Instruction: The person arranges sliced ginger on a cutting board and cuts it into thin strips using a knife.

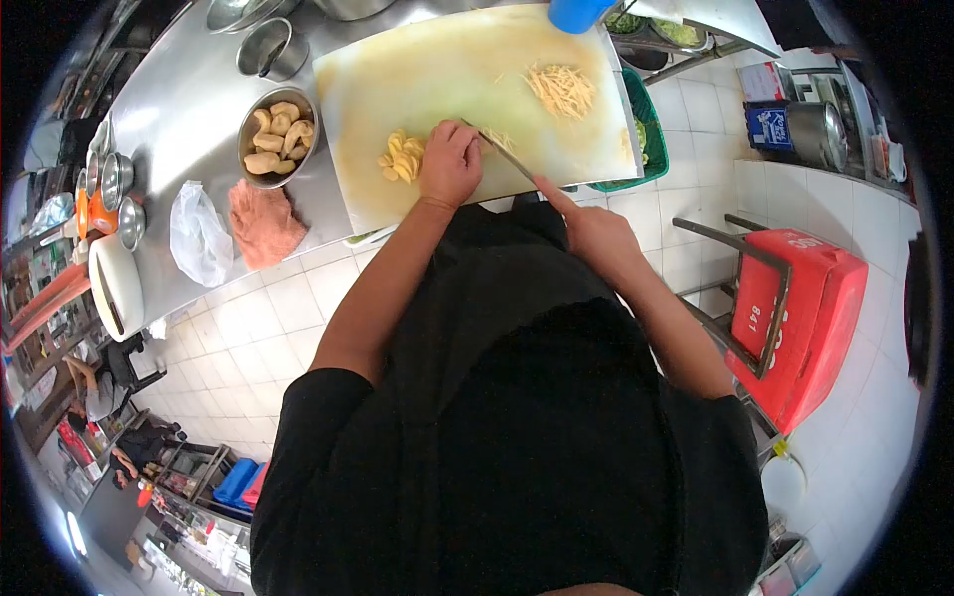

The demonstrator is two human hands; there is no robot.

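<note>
My right hand point(599, 236) is closed around the handle of a knife point(511, 159), its forefinger stretched along toward the blade. The blade lies slanted over the near part of a pale, yellow-stained cutting board point(417, 74). Just left of the blade, my left hand point(453, 167) presses down with curled fingers on ginger slices, mostly hidden beneath it. A heap of sliced ginger point(401, 157) shows against that hand's left side. Thin ginger shreds point(497, 140) lie beside the blade, and a larger pile of shreds point(560, 91) sits toward the board's far right.
Left of the board stand a steel bowl of peeled ginger pieces point(277, 137) and a steel pot point(272, 50). An orange cloth point(266, 224) and a plastic bag point(200, 233) lie nearby. A blue container point(578, 12), green basket point(651, 134) and red box point(800, 323) are on the right.
</note>
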